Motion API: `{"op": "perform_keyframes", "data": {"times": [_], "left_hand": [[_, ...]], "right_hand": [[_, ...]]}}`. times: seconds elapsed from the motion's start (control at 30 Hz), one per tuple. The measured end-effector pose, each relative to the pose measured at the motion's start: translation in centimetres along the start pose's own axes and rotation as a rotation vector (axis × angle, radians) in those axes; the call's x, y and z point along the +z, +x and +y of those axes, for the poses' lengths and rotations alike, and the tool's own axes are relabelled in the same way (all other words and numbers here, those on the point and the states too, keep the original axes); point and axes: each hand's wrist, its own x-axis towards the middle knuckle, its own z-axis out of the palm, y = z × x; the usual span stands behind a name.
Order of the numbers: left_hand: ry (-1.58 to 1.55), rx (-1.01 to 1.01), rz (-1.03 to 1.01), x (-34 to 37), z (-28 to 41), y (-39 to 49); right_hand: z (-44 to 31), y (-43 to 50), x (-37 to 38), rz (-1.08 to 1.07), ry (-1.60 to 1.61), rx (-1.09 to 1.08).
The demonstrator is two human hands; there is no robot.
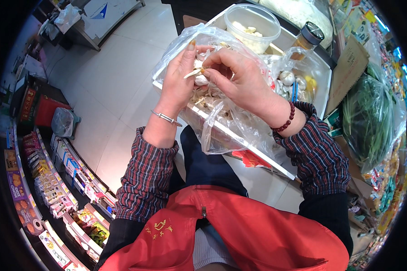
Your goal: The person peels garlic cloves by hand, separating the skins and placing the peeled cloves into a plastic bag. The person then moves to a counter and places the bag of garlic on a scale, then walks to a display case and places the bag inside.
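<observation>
My left hand (181, 71) holds a garlic bulb (200, 79) with its stem toward me. The thumb and fingertips of my right hand (239, 76) pinch at the same bulb near the stem. Below both hands lies a clear plastic bag (220, 115) with dry garlic skins (207, 100) in it, spread over a white tray (237, 133). Behind my right hand stands a round clear plastic tub (252, 32) of peeled garlic cloves (247, 30). Whole garlic bulbs (287, 78) sit in another clear bag to the right.
A lidded jar (308, 37) stands at the tray's far right. Beyond the tray's right edge are a cardboard piece (347, 73) and bagged green vegetables (369, 115). Shelves of packaged snacks (51, 183) curve along the left. A small bin (65, 122) stands on the tiled floor.
</observation>
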Motion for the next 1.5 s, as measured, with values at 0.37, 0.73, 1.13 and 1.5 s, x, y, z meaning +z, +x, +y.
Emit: {"op": "perform_keyframes", "data": {"times": [0.37, 0.73, 1.13, 1.5], "left_hand": [[-0.039, -0.063, 0.01, 0.1, 0.9, -0.1], [-0.103, -0.169, -0.04, -0.1, 0.5, 0.0], [-0.143, -0.18, 0.025, 0.0, 0.5, 0.2], [-0.075, -0.068, 0.029, -0.1, 0.3, 0.2]], "right_hand": [[0.1, 0.6, -0.7, -0.077, -0.08, -0.251], [0.0, 0.7, -1.2, -0.21, -0.05, -0.12], [0.6, 0.2, -0.9, -0.154, 0.002, -0.025], [2.0, 0.3, -1.1, -0.065, 0.184, 0.129]]}}
